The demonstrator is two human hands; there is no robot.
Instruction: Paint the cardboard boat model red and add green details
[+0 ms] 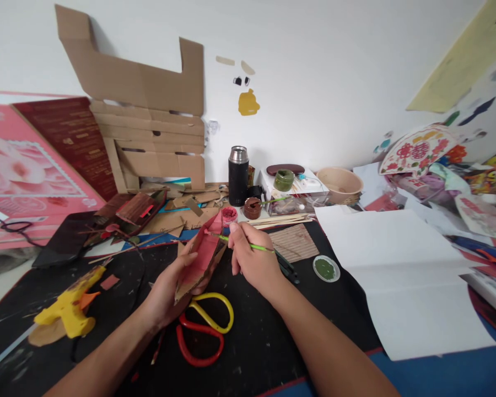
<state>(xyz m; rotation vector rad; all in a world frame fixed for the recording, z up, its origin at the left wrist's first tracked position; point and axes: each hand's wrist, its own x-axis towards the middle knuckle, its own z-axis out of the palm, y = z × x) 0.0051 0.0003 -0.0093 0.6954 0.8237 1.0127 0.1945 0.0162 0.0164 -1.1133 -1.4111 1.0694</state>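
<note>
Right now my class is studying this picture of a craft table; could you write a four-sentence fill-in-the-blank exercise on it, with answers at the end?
1. The right hand holds a paintbrush that is mostly ____ in colour.
2. The painted cardboard piece is held in the ____ hand.
3. The scissors have one yellow handle and one ____ handle.
4. The body of the glue gun is ____.

Missing words: green; left; red; yellow.
</note>
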